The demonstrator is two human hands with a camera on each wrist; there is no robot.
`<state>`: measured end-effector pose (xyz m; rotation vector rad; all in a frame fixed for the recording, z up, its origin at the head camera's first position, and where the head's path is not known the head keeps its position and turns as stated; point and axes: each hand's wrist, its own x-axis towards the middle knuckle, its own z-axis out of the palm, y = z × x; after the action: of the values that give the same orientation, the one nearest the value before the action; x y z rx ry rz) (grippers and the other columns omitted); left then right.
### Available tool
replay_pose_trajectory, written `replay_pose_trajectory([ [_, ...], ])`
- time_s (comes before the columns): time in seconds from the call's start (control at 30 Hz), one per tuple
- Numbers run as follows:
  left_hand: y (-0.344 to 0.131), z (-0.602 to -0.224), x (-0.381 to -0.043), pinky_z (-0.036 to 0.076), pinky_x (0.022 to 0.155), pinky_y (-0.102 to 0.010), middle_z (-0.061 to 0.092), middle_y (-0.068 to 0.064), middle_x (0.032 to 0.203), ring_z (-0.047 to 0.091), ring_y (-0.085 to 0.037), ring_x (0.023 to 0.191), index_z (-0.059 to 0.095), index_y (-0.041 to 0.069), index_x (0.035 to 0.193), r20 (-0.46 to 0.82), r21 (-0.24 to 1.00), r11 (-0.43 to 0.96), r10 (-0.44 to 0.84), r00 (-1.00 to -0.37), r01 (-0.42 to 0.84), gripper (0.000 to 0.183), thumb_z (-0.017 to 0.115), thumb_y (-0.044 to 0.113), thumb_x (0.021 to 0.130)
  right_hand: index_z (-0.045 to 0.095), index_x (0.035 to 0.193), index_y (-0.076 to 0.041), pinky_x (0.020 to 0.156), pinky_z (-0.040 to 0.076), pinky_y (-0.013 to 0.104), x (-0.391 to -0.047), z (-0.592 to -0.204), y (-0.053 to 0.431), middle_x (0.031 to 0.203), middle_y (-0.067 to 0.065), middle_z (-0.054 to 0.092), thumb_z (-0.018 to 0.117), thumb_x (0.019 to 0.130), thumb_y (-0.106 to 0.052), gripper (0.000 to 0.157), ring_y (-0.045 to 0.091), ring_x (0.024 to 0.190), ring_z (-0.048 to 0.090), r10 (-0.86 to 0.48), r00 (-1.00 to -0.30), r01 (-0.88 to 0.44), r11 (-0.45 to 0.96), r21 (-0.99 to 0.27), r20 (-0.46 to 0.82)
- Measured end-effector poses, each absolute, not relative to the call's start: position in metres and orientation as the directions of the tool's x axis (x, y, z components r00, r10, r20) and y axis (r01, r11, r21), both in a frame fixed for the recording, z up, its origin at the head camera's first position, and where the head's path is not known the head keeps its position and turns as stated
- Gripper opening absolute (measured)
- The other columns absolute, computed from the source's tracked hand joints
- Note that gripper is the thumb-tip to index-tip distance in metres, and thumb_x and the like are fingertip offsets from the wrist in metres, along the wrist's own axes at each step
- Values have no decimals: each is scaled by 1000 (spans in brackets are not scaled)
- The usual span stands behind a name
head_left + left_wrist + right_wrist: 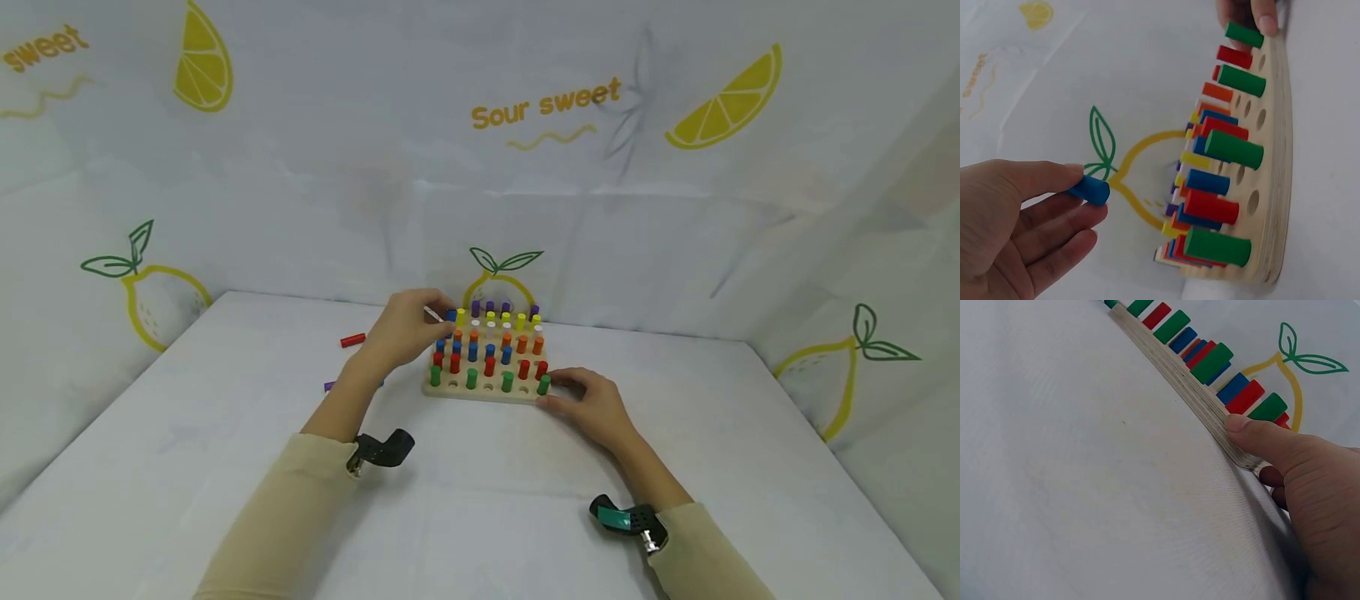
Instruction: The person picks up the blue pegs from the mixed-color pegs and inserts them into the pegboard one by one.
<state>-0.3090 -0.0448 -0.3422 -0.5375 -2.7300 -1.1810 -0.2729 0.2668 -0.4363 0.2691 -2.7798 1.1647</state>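
A wooden pegboard bears rows of coloured pegs: green in front, then red, blue, orange, white, yellow and purple at the back. Several of its holes are bare. My left hand is over the board's back left side, pinching a blue peg between thumb and fingers. In the left wrist view that peg is held apart from the board, its round end toward the pegs. My right hand grips the board's front right corner, beside a green peg; its thumb lies on the front edge.
Left of the board, a loose red peg lies on the white tabletop. A purple peg shows partly behind the left forearm. A white cloth with lemon prints hangs behind and at both sides.
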Motion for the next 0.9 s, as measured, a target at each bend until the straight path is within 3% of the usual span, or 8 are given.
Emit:
replay_pose_trajectory([
  [0.43, -3, -363, -324, 61, 85, -35, 72, -6, 110, 70, -23, 99, 73, 12, 117, 239, 740, 552, 319, -917, 385, 24, 72, 20, 94, 69, 127, -9, 112, 45, 53, -273, -437, 268, 129, 11, 70, 82, 85, -33, 49, 32, 127, 59, -122, -975, -216, 686, -694, 183],
  [0.9, 44, -364, -327, 58, 74, -27, 74, -2, 107, 71, -19, 97, 74, 15, 117, 283, 720, 524, 377, -882, 455, 25, 73, 20, 93, 69, 126, -10, 111, 46, 53, -267, -436, 273, 127, 10, 70, 83, 84, -34, 50, 30, 125, 60, -113, -972, -226, 684, -694, 205],
])
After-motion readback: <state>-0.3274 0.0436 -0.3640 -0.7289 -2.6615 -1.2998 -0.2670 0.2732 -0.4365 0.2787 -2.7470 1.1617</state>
